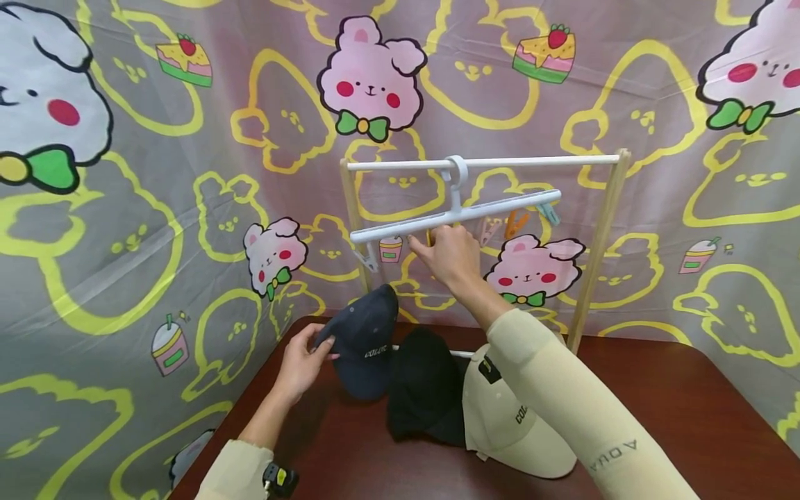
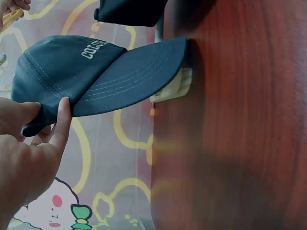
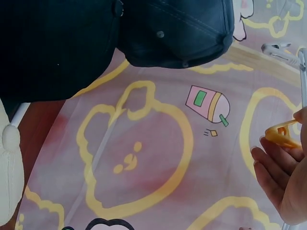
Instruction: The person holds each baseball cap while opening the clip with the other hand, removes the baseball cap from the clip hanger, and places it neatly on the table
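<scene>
A navy cap (image 1: 364, 333) with pale lettering is tilted above the table; my left hand (image 1: 304, 362) pinches its edge between thumb and fingers. In the left wrist view the cap's brim (image 2: 136, 76) points toward the tabletop. My right hand (image 1: 455, 255) is raised just under a pale blue hanger (image 1: 406, 228), with a yellow clothespin (image 3: 284, 135) between its thumb and fingers. The hanger hangs tilted from a white rail (image 1: 537, 162), its left end lower. A black cap (image 1: 425, 385) and a cream cap (image 1: 500, 417) sit on the table, the cream one partly hidden by my right sleeve.
A grey-white clothespin (image 1: 369, 258) hangs at the hanger's left end; pink (image 1: 490, 230), orange (image 1: 515, 223) and blue (image 1: 548, 210) ones hang on its right half. Wooden posts (image 1: 596, 257) hold the rail above the red-brown table (image 1: 662, 410). A patterned curtain (image 1: 206, 278) stands close behind.
</scene>
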`<state>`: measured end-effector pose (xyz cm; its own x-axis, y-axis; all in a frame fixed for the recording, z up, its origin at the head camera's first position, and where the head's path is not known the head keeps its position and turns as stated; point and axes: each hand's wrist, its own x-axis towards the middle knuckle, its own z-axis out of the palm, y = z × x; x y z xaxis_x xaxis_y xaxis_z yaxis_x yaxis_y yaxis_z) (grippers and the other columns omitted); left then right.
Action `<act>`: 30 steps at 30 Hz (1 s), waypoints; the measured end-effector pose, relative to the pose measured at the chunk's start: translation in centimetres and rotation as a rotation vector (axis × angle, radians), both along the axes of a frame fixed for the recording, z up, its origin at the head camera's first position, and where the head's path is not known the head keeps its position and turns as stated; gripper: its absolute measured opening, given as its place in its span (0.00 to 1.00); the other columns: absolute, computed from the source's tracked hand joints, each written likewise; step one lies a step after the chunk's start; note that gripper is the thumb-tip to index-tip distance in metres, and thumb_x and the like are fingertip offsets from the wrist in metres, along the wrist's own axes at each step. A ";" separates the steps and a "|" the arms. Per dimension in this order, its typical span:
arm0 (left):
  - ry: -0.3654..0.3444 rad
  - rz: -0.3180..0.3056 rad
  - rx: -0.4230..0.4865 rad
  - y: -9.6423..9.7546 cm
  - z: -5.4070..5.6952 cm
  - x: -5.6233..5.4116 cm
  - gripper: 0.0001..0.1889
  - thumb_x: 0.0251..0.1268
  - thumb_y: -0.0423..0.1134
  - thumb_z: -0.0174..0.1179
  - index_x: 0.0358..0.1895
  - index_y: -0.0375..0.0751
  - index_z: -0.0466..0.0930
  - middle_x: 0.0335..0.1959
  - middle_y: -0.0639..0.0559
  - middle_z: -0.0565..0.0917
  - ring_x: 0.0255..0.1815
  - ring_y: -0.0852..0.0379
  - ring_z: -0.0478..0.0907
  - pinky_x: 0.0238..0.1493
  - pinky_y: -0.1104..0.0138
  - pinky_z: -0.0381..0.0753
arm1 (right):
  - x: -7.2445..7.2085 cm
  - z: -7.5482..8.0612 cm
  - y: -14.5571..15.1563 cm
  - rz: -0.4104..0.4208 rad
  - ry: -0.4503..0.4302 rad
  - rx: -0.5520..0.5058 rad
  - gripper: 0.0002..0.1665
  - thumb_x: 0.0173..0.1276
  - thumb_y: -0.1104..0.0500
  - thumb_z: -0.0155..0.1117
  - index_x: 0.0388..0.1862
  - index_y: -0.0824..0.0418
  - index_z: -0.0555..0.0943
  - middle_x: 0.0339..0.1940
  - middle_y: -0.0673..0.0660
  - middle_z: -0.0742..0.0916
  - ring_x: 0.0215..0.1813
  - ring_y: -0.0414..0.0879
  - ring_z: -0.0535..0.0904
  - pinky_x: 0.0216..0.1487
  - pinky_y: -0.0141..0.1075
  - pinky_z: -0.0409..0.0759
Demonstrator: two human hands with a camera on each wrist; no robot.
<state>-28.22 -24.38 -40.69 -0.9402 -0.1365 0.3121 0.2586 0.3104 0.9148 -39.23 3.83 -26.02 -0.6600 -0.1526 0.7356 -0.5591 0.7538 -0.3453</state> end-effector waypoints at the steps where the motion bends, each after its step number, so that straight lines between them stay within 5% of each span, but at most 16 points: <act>1: -0.001 -0.003 0.008 -0.1 -0.1 0.1 0.09 0.75 0.26 0.56 0.53 0.29 0.77 0.51 0.32 0.79 0.41 0.42 0.88 0.43 0.60 0.89 | 0.0 0.0 0.0 0.001 0.004 0.000 0.34 0.70 0.38 0.67 0.13 0.57 0.69 0.11 0.51 0.67 0.15 0.48 0.65 0.17 0.37 0.58; 15: -0.166 -0.213 -0.054 -1.8 -1.7 2.9 0.06 0.74 0.25 0.57 0.49 0.27 0.73 0.48 0.33 0.81 0.43 0.42 0.88 0.45 0.52 0.88 | 0.5 -0.5 0.1 0.054 -0.009 -0.043 0.32 0.70 0.38 0.68 0.17 0.58 0.71 0.13 0.52 0.69 0.16 0.48 0.65 0.19 0.38 0.59; 25: -0.285 -0.230 -0.174 -3.9 -2.6 4.3 0.10 0.68 0.28 0.65 0.49 0.28 0.81 0.46 0.39 0.86 0.48 0.44 0.86 0.41 0.50 0.89 | 0.6 -0.8 0.1 0.115 -0.058 -0.099 0.29 0.71 0.43 0.69 0.18 0.59 0.74 0.12 0.52 0.72 0.17 0.47 0.67 0.19 0.37 0.60; 30: -0.367 -0.280 -0.240 -4.9 -2.5 4.7 0.15 0.65 0.31 0.69 0.52 0.28 0.84 0.43 0.40 0.88 0.43 0.44 0.86 0.37 0.54 0.89 | 0.7 -0.6 0.2 0.137 -0.100 -0.121 0.22 0.71 0.44 0.70 0.26 0.59 0.83 0.22 0.54 0.84 0.23 0.46 0.78 0.22 0.38 0.71</act>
<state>-23.47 -29.25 -43.17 -0.9838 0.1708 -0.0536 0.0371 0.4872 0.8725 -38.54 4.02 -26.58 -0.7098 -0.1608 0.6858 -0.6119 0.6229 -0.4873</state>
